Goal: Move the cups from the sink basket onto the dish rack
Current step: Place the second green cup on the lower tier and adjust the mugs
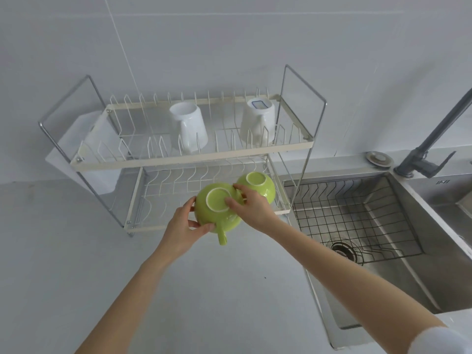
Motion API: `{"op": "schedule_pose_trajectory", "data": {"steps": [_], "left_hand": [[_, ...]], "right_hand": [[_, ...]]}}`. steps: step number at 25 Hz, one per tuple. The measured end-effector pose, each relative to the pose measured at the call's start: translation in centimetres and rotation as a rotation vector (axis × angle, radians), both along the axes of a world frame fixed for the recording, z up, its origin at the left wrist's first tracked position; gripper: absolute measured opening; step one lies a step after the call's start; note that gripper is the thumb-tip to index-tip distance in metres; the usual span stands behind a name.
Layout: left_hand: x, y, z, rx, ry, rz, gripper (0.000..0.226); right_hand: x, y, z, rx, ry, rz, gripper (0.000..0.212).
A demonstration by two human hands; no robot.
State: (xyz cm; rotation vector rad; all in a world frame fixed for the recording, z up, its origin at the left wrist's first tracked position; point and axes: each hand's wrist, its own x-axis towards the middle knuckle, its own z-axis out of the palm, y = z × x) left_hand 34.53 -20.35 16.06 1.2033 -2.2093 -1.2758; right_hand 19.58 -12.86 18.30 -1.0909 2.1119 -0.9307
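Note:
Both hands hold an upside-down green cup with a short handle pointing toward me, at the front of the dish rack's lower tier. My left hand grips its left side. Resting on its base and right side is my right hand. A second green cup sits upside down on the lower tier just behind and to the right. Two white cups stand inverted on the upper tier, one in the middle and one at the right. The wire sink basket holds nothing visible.
A steel sink with a drain lies to the right, a dark faucet behind it and a round stopper on the ledge. A white board leans behind the rack's left end. Grey countertop spreads in front.

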Motion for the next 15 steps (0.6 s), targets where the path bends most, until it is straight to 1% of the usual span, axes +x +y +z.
{"op": "schedule_pose_trajectory", "data": {"steps": [4,9,15], "left_hand": [[-0.6,-3.5,0.0,-0.016,-0.028,0.013,0.074],[-1.3,-6.7,-1.1,0.065,-0.031,0.039,0.071],[-1.7,-7.7,-2.8,0.102,-0.059,0.087,0.064]], "right_hand": [[-0.3,-4.0,0.5,0.035,-0.006,0.01,0.053],[-0.7,-7.7,-0.5,0.11,-0.055,0.007,0.054],[-0.6,-9.2,-1.8,0.167,-0.05,0.037,0.052]]}}
